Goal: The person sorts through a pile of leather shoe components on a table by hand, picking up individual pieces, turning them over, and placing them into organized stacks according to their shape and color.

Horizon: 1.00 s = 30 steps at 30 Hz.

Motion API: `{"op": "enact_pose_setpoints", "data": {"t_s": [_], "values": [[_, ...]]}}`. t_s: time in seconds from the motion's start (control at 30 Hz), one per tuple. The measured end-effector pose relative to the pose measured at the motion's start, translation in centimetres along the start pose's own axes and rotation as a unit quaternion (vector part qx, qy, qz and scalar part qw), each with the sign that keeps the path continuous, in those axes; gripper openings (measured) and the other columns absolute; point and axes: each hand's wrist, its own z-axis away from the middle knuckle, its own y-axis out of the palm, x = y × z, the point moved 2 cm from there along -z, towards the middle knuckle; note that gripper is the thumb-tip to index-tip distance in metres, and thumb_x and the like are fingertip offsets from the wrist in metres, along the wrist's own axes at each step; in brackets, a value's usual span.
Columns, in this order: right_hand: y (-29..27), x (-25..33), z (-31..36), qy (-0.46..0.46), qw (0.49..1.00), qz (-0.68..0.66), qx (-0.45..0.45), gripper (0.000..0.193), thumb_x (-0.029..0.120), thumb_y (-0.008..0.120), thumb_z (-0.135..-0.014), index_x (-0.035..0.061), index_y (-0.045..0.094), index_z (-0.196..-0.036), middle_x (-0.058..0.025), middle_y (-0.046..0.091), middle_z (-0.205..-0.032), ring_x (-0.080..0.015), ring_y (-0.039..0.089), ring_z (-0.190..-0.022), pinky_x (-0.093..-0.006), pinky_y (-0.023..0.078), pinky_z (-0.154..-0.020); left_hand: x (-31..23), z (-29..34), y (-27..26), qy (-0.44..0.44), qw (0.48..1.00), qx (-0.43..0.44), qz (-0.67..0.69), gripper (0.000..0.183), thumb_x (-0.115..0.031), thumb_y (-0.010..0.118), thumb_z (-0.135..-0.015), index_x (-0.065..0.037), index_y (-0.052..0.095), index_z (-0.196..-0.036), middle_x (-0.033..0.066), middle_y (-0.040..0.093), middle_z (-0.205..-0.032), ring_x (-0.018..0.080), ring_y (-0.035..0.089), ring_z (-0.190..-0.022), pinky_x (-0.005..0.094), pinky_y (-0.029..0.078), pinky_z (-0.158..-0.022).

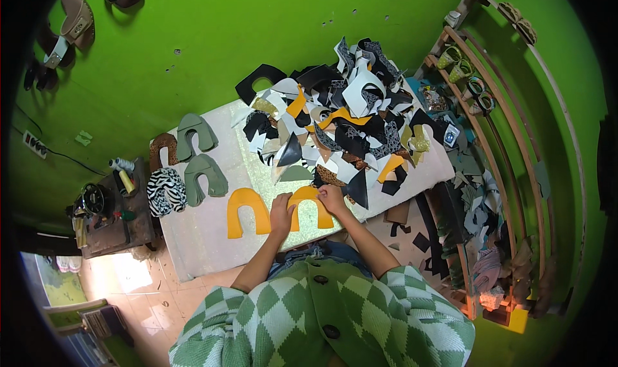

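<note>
Near the table's front edge lies a yellow arch-shaped cut piece [305, 195], with both my hands at it. My left hand [280, 214] grips its left side, the thumb toward the piece. My right hand [331, 198] has bent fingers closed on its upper right edge. To the left, a second yellow arch-shaped piece [243, 203] lies flat, its legs toward me. Farther left sit grey-green arch-shaped pieces [205, 177], a zebra-patterned bundle [166, 192] and a brown spotted arch [161, 149]. The undersides of my fingers are hidden.
A big heap of mixed scraps [347, 119] covers the table's far right part. At left stands a small side table [122, 222] with thread spools. Wooden racks [489, 142] with sandals rise at right. More scraps [473, 200] lie beyond the table's right edge.
</note>
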Motion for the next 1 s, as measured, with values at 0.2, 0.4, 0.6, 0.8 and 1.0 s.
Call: {"op": "enact_pose_setpoints", "data": {"t_s": [0.2, 0.4, 0.6, 0.8, 1.0], "values": [[0.4, 0.0, -0.1, 0.021, 0.999, 0.018, -0.022, 0.019, 0.011, 0.077, -0.074, -0.0016, 0.069, -0.085, -0.0143, 0.069, -0.075, -0.0225, 0.068, -0.068, -0.0324, 0.053, -0.066, 0.3, 0.3, -0.1, -0.001, 1.000, 0.011, -0.004, 0.037, -0.007, 0.066, -0.083, -0.005, 0.059, -0.119, 0.0120, 0.061, -0.116, 0.0321, 0.054, -0.109, 0.0391, 0.045, -0.094], [0.5, 0.1, -0.2, 0.018, 0.999, 0.041, -0.028, 0.018, 0.013, 0.078, -0.073, 0.0000, 0.070, -0.083, -0.0132, 0.069, -0.074, -0.0230, 0.068, -0.068, -0.0332, 0.053, -0.067, 0.9, 0.9, 0.2, 0.054, 0.996, -0.010, -0.066, 0.037, -0.006, 0.063, -0.082, -0.009, 0.064, -0.119, 0.0063, 0.063, -0.117, 0.0271, 0.056, -0.108, 0.0369, 0.047, -0.090], [0.6, 0.6, -0.1, 0.051, 0.997, 0.052, -0.037, 0.017, 0.014, 0.078, -0.073, 0.0009, 0.071, -0.082, -0.0123, 0.069, -0.073, -0.0234, 0.067, -0.067, -0.0341, 0.053, -0.067, 1.2, 1.4, 0.6, 0.099, 0.972, -0.018, -0.210, 0.042, -0.013, 0.056, -0.082, -0.014, 0.064, -0.122, -0.0010, 0.061, -0.122, 0.0208, 0.054, -0.111, 0.0344, 0.046, -0.085], [0.6, 0.8, -0.3, 0.049, 0.996, 0.069, -0.039, 0.018, 0.016, 0.078, -0.073, 0.0012, 0.071, -0.081, -0.0122, 0.069, -0.072, -0.0235, 0.067, -0.067, -0.0339, 0.053, -0.067, 1.4, 1.6, 0.8, 0.103, 0.957, 0.000, -0.270, 0.046, -0.015, 0.053, -0.083, -0.017, 0.059, -0.129, -0.0036, 0.057, -0.126, 0.0182, 0.052, -0.113, 0.0352, 0.040, -0.088], [0.7, 0.7, -0.5, 0.065, 0.995, 0.063, -0.037, 0.018, 0.016, 0.079, -0.072, 0.0016, 0.072, -0.079, -0.0117, 0.069, -0.072, -0.0230, 0.067, -0.067, -0.0336, 0.053, -0.065, 1.6, 1.6, 0.9, 0.105, 0.954, 0.002, -0.280, 0.047, -0.015, 0.052, -0.085, -0.018, 0.057, -0.131, -0.0029, 0.056, -0.128, 0.0185, 0.051, -0.114, 0.0365, 0.040, -0.089]]}}
